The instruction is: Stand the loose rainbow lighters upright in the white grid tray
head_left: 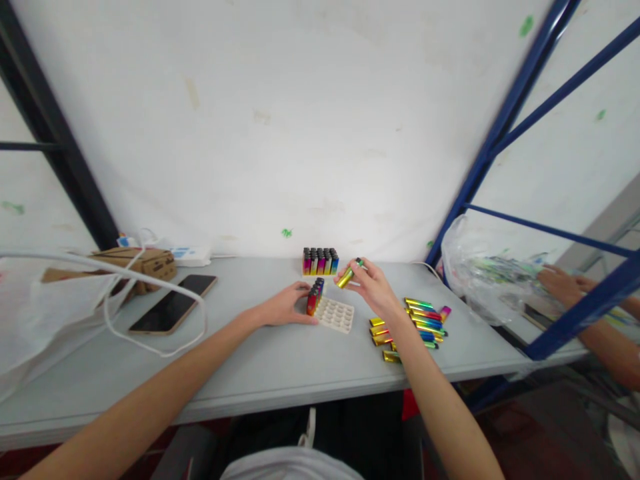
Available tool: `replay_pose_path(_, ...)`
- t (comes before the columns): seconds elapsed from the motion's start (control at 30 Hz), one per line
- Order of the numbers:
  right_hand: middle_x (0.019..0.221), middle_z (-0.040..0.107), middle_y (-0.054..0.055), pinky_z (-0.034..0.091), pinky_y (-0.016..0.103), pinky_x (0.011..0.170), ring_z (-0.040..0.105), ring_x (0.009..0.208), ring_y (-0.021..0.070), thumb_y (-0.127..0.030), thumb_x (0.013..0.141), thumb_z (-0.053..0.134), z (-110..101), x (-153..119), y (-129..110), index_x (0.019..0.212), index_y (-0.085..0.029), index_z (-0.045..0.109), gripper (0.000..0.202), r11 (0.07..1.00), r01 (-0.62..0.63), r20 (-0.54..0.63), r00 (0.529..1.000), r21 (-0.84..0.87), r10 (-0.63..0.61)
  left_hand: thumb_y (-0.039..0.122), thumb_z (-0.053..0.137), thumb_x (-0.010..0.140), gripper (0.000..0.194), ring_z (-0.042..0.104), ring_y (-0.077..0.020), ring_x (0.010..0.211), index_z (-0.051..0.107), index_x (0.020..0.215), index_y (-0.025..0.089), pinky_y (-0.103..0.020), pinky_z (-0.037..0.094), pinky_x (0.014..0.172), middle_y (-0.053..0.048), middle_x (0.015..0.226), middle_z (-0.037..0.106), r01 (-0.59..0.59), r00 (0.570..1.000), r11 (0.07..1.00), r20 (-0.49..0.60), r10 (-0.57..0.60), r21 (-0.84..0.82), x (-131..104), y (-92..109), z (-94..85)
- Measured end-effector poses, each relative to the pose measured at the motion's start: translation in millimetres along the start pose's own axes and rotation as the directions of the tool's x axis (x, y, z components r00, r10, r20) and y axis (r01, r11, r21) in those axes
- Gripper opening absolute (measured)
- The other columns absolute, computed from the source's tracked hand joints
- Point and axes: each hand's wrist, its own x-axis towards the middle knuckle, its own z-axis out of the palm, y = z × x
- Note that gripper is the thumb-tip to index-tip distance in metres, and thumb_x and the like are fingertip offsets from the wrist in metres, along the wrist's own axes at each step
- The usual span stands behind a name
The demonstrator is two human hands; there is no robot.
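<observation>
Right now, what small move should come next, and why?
Probably turn the tilted gold-and-green lighter in the right hand upright and into the white tray: standing lighters fill only its side by the left hand, leaving bare holes beside them.

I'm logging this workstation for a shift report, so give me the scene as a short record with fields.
Left hand: at the left end of the white tray, thumb and fingers spread; grip unclear
Right hand: holding a gold lighter, tilted
White tray: upright lighters along its left edge, round holes to their right
Behind tray: a block of upright lighters
Loose lighters: lying on the table, either side of the right forearm
Far left: phone, cardboard box
</observation>
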Motion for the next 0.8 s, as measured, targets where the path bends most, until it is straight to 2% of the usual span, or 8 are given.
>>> replay_pose_path(0.1, 0.079, 0.064, -0.004, 0.063, 0.035, 0.078, 0.066, 0.072, 0.0149, -0.067, 0.076, 0.093, 7.9, 1.0, 2.2, 0.099, -0.022, 0.069, 0.056, 1.000, -0.003, -0.025, 1.000, -0.013, 0.003, 0.066, 0.092, 0.079, 0.073, 0.063, -0.0413, 0.136, 0.077, 0.133, 0.020, -0.052, 0.047, 0.125, -0.015, 0.143, 0.068, -0.003, 1.000, 1.000, 0.005, 0.003, 0.011, -0.4, 0.5, -0.1)
replay_pose_path(0.17, 0.075, 0.058, -0.006, 0.058, 0.028, 0.064, 0.058, 0.062, 0.0107, -0.070, 0.075, 0.091, 12.7, 2.0, 5.1, 0.096, -0.022, 0.066, 0.058, 1.000, -0.006, -0.043, 0.999, -0.008, 0.006, 0.067, 0.091, 0.079, 0.075, 0.063, -0.0411, 0.136, 0.076, 0.134, 0.019, -0.052, 0.046, 0.125, -0.015, 0.144, 0.067, 0.004, 1.000, 1.000, 0.010, -0.004, 0.023, -0.8, 0.8, -0.3)
replay_pose_path(0.27, 0.066, 0.046, -0.010, 0.033, 0.020, 0.044, 0.034, 0.047, 0.0055, -0.076, 0.075, 0.087, 18.0, 2.8, 10.8, 0.094, -0.024, 0.059, 0.061, 0.998, -0.058, -0.053, 0.997, 0.003, 0.058, 0.069, 0.090, 0.079, 0.077, 0.061, -0.0412, 0.139, 0.075, 0.135, 0.018, -0.052, 0.045, 0.127, -0.016, 0.146, 0.065, 0.010, 1.000, 0.999, 0.008, -0.010, 0.043, -1.2, 0.6, 0.0)
replay_pose_path(0.33, 0.059, 0.034, -0.013, 0.018, 0.019, 0.041, 0.020, 0.045, 0.0047, -0.080, 0.075, 0.083, 19.8, 2.8, 14.6, 0.088, -0.024, 0.055, 0.064, 0.994, -0.103, -0.091, 0.991, -0.018, 0.102, 0.069, 0.090, 0.079, 0.077, 0.061, -0.0415, 0.139, 0.075, 0.135, 0.019, -0.052, 0.044, 0.127, -0.015, 0.147, 0.065, 0.012, 1.000, 0.999, 0.004, -0.012, 0.050, -1.2, 0.1, 0.7)
replay_pose_path(0.37, 0.057, 0.029, -0.014, 0.014, 0.020, 0.041, 0.017, 0.045, 0.0048, -0.082, 0.075, 0.081, 20.2, 2.8, 16.6, 0.083, -0.024, 0.052, 0.065, 0.992, -0.122, -0.121, 0.986, -0.040, 0.116, 0.069, 0.090, 0.079, 0.077, 0.061, -0.0417, 0.139, 0.076, 0.135, 0.019, -0.052, 0.045, 0.127, -0.015, 0.147, 0.065, 0.014, 1.000, 0.999, 0.004, -0.015, 0.050, -1.1, -0.1, 1.3)
replay_pose_path(0.53, 0.052, 0.027, -0.011, 0.013, 0.025, 0.042, 0.019, 0.045, 0.0073, -0.083, 0.080, 0.071, 15.8, 4.3, 28.7, 0.066, -0.027, 0.037, 0.066, 0.966, -0.149, -0.234, 0.967, -0.212, 0.098, 0.071, 0.091, 0.076, 0.081, 0.062, -0.0424, 0.139, 0.075, 0.136, 0.019, -0.053, 0.045, 0.127, -0.016, 0.147, 0.064, 0.039, 0.999, 0.998, 0.008, -0.039, 0.041, -0.7, 0.0, 4.8)
replay_pose_path(0.7, 0.052, 0.032, -0.006, 0.022, 0.028, 0.048, 0.030, 0.050, 0.0112, -0.073, 0.086, 0.060, 5.3, 8.3, 40.9, 0.060, -0.028, 0.035, 0.057, 0.852, -0.039, -0.299, 0.944, -0.522, -0.140, 0.072, 0.090, 0.077, 0.084, 0.060, -0.0411, 0.141, 0.073, 0.139, 0.019, -0.051, 0.043, 0.128, -0.016, 0.149, 0.061, 0.042, 0.999, 0.998, 0.023, -0.043, 0.049, -1.4, -0.1, 6.0)
replay_pose_path(0.8, 0.054, 0.037, -0.004, 0.026, 0.030, 0.053, 0.036, 0.054, 0.0131, -0.071, 0.088, 0.053, 3.0, 9.1, 40.8, 0.058, -0.027, 0.037, 0.055, 0.772, -0.007, -0.300, 0.923, -0.635, -0.239, 0.073, 0.090, 0.077, 0.083, 0.060, -0.0412, 0.140, 0.073, 0.138, 0.019, -0.052, 0.043, 0.128, -0.015, 0.148, 0.062, 0.038, 0.999, 0.998, 0.021, -0.040, 0.053, -1.6, -0.6, 5.3)
